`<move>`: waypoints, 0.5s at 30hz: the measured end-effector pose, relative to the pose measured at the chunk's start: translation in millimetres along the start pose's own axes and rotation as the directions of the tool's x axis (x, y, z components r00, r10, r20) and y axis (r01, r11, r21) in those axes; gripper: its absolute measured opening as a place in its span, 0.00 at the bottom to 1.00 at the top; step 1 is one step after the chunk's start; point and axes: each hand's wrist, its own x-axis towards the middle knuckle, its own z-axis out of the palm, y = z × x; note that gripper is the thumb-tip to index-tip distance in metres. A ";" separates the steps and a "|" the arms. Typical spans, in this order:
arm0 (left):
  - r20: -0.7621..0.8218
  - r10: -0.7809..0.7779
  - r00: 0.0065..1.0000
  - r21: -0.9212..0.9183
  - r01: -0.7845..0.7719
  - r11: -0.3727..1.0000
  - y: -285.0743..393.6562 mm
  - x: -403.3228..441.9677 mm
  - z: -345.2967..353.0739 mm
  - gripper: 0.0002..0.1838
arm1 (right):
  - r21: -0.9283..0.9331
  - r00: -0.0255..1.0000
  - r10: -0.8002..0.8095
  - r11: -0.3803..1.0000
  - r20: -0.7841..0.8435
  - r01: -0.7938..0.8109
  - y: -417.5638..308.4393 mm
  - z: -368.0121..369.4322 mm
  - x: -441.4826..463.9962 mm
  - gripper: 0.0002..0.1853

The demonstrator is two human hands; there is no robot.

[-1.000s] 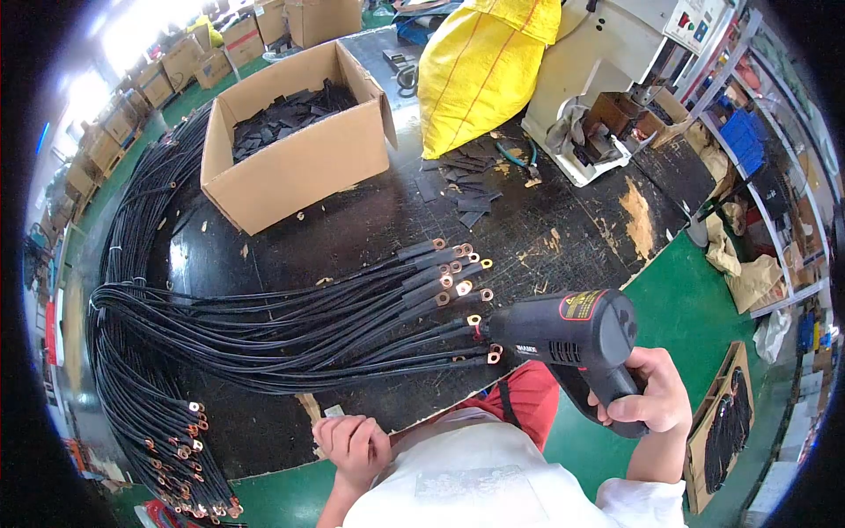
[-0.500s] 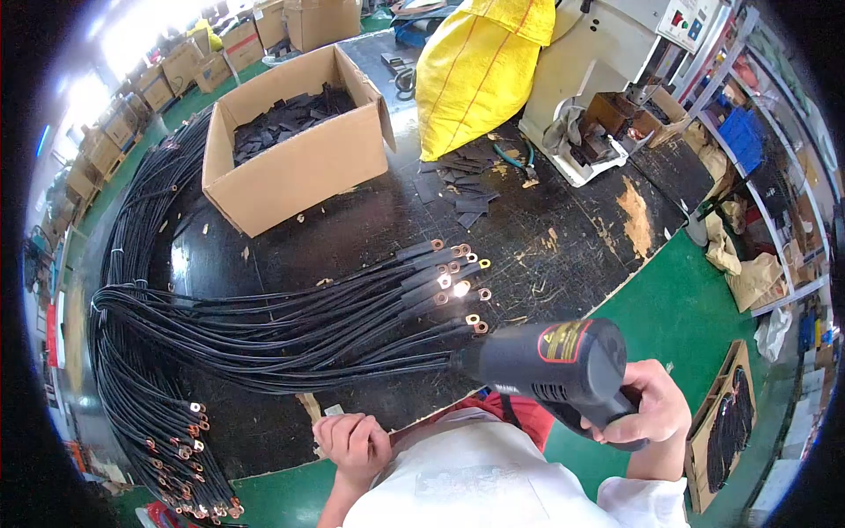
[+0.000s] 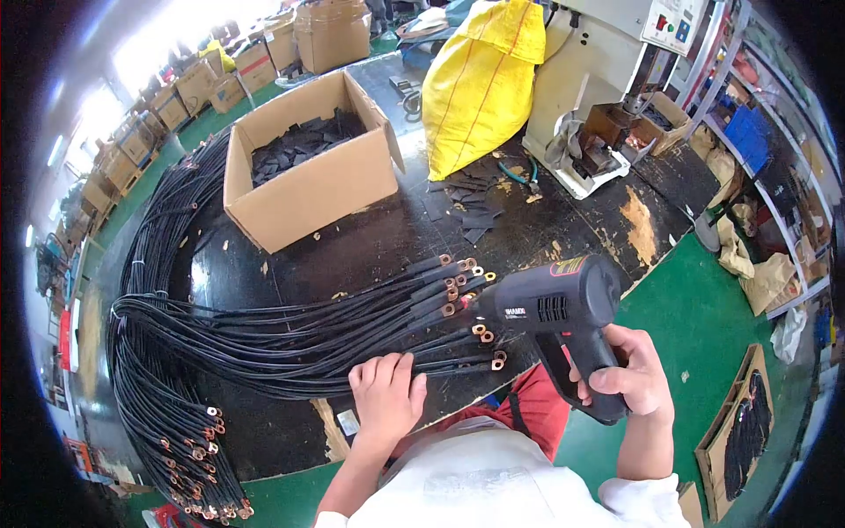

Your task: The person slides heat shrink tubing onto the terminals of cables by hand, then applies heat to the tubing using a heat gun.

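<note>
My right hand (image 3: pixel 635 374) grips the handle of a black heat gun (image 3: pixel 563 299). Its nozzle points left at the copper ring lugs (image 3: pixel 451 295) on the ends of several black cables (image 3: pixel 290 339). Dark sleeves cover the cables just behind those lugs. My left hand (image 3: pixel 387 396) rests on the near edge of the cable bundle, fingers stretched over it and holding nothing visible. More lugs (image 3: pixel 499 359) lie below the nozzle, near the front of the table.
A cardboard box (image 3: pixel 308 207) of black pieces stands on the dark table (image 3: pixel 290 286). Behind are a yellow sack (image 3: pixel 484 88), pliers (image 3: pixel 519 176) and a press machine (image 3: pixel 598 114). More cable ends (image 3: pixel 189 458) hang at the left. Shelving (image 3: pixel 775 202) lines the right.
The heat gun has moved up, its nozzle now by the upper lugs instead of the lower cables. My left hand has gone from curled by the table edge to resting on the cables.
</note>
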 end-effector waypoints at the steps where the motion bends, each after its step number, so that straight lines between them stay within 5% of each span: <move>1: 0.016 0.004 1.000 -0.011 -0.004 1.000 0.4 -0.6 -0.5 0.18 | 0.001 1.000 -0.005 1.000 -0.004 0.005 0.9 -2.0 -1.4 0.22; 5: 0.105 0.051 0.993 -0.036 -0.048 0.998 -4.2 -9.7 -4.5 0.17 | 0.016 1.000 -0.012 1.000 -0.007 0.012 4.7 -8.8 -8.0 0.22; 9: -0.079 -0.003 0.997 0.000 0.003 1.000 -5.4 4.9 -5.9 0.20 | 0.013 1.000 0.006 1.000 -0.016 -0.005 1.9 -7.8 -8.5 0.22; 15: -0.073 -0.050 0.996 0.056 0.054 0.997 -25.1 18.9 0.0 0.20 | 0.009 1.000 0.003 1.000 0.001 -0.003 2.4 -8.3 -11.6 0.26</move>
